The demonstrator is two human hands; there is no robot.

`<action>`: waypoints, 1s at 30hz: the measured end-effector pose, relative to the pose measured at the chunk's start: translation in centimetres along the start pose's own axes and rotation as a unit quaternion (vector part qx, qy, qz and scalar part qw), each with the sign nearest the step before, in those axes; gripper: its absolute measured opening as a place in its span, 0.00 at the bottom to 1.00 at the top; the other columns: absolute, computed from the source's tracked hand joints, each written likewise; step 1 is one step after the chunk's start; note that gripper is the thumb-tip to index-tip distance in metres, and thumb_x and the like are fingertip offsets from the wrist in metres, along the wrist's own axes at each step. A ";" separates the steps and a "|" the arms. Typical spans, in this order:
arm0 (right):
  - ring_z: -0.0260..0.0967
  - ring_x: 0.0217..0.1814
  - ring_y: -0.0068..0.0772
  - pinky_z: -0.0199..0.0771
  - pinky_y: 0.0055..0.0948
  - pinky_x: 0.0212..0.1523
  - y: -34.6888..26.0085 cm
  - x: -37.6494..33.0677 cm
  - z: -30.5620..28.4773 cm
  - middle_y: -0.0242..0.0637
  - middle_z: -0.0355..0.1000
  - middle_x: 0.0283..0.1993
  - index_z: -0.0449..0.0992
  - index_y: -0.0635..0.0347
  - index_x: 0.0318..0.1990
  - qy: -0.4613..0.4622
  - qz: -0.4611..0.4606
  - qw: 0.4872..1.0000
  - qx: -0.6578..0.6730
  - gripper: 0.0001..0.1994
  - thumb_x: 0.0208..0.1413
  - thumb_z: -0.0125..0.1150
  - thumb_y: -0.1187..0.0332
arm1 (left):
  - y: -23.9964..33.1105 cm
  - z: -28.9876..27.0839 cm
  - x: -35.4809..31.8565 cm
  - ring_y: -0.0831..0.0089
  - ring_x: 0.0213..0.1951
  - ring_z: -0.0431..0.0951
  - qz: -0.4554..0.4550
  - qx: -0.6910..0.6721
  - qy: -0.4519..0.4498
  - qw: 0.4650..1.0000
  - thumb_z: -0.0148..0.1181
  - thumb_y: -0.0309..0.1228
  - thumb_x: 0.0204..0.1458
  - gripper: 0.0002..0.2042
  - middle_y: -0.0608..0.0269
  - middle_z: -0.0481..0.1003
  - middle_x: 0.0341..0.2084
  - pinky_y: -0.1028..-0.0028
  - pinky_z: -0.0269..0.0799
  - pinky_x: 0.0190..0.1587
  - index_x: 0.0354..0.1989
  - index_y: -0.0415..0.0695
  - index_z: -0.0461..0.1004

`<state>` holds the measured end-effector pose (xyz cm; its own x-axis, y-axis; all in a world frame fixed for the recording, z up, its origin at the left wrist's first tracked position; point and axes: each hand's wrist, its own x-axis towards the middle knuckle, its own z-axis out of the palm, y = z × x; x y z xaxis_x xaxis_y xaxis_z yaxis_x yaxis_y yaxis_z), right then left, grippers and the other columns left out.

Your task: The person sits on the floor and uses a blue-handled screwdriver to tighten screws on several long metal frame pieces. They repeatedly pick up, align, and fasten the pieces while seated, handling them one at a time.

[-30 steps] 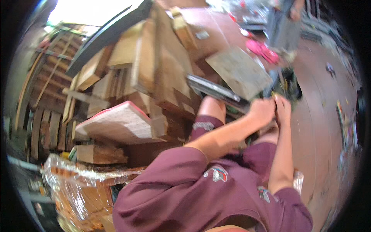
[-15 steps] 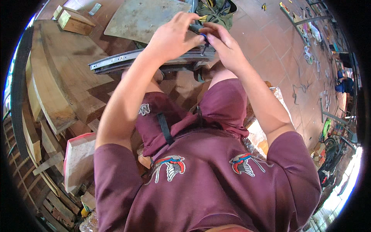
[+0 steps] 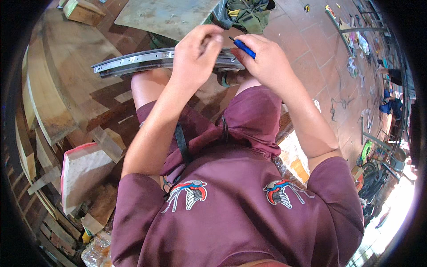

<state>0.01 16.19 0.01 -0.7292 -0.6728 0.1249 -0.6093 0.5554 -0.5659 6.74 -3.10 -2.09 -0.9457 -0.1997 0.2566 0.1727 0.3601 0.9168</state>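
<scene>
- Left hand [image 3: 195, 55]: closed over the top of a curved metal wheel rim [image 3: 133, 62], fingers curled down onto it, across the knees.
- Right hand [image 3: 267, 60]: set just beside the left one at the rim's right end, clamped on a small tool with a blue handle [image 3: 243, 48]; the tool's tip is pointed at the rim.
- Wheel rim: held across the lap, its bare grey length stretched out to the left.
- Wooden planks [image 3: 58, 93]: stacked at far left.
- Pink-edged board [image 3: 82, 171]: leaned at lower left.
- Grey sheet [image 3: 164, 18]: laid flat beyond the rim.
- Green bag [image 3: 247, 13]: placed on the tiled floor [image 3: 311, 62], upper right.
</scene>
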 end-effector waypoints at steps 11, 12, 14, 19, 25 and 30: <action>0.73 0.38 0.24 0.73 0.25 0.42 2.2 3.6 0.6 0.32 0.78 0.37 0.76 0.63 0.45 -0.175 0.132 0.889 0.402 0.11 0.56 0.56 0.72 | 0.3 2.5 2.1 0.81 0.43 0.75 -0.101 -0.213 0.005 0.972 0.54 0.35 0.68 0.15 0.61 0.78 0.44 0.78 0.73 0.46 0.55 0.36 0.74; 0.72 0.37 0.23 0.73 0.25 0.41 1.7 3.2 0.9 0.31 0.77 0.36 0.76 0.63 0.44 -0.141 0.148 0.885 0.418 0.10 0.56 0.56 0.71 | 0.6 2.8 2.2 0.77 0.46 0.76 -0.135 -0.231 0.002 0.964 0.53 0.36 0.69 0.18 0.58 0.78 0.47 0.76 0.72 0.51 0.58 0.35 0.72; 0.69 0.34 0.20 0.71 0.23 0.38 1.2 2.8 1.5 0.27 0.73 0.33 0.76 0.61 0.41 -0.105 0.168 0.862 0.467 0.06 0.58 0.56 0.71 | 0.8 4.4 1.6 0.73 0.50 0.75 -0.123 -0.185 0.044 0.974 0.50 0.38 0.70 0.20 0.57 0.77 0.50 0.74 0.70 0.55 0.60 0.34 0.70; 0.66 0.32 0.16 0.68 0.20 0.33 0.0 1.7 4.5 0.26 0.72 0.33 0.76 0.61 0.46 0.026 0.146 0.833 0.533 0.08 0.62 0.57 0.72 | 0.6 6.6 -3.5 0.62 0.64 0.67 -0.121 -0.171 0.084 0.974 0.44 0.36 0.71 0.26 0.46 0.66 0.63 0.68 0.61 0.67 0.70 0.28 0.55; 0.70 0.46 0.30 0.72 0.31 0.50 2.0 2.7 2.7 0.36 0.72 0.41 0.76 0.60 0.49 -0.024 0.094 0.937 0.336 0.15 0.54 0.56 0.71 | 1.2 8.3 -7.3 0.32 0.69 0.56 -0.016 0.043 -0.050 0.998 0.61 0.36 0.58 0.43 0.22 0.52 0.67 0.54 0.52 0.72 0.71 0.21 0.42; 0.70 0.59 0.49 0.68 0.42 0.63 4.4 6.1 2.3 0.48 0.75 0.51 0.79 0.61 0.46 -0.077 -0.169 0.973 0.139 0.18 0.46 0.59 0.67 | 3.9 8.1 -3.5 0.43 0.57 0.72 -0.133 0.055 -0.108 0.984 0.64 0.36 0.56 0.32 0.30 0.69 0.55 0.57 0.66 0.63 0.61 0.25 0.61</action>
<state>-6.37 13.39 -3.63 -0.4343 -0.8707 0.2310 -0.6829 0.1509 -0.7148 8.48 6.40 -1.85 -0.9918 -0.1068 -0.0696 -0.1085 0.4197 0.9011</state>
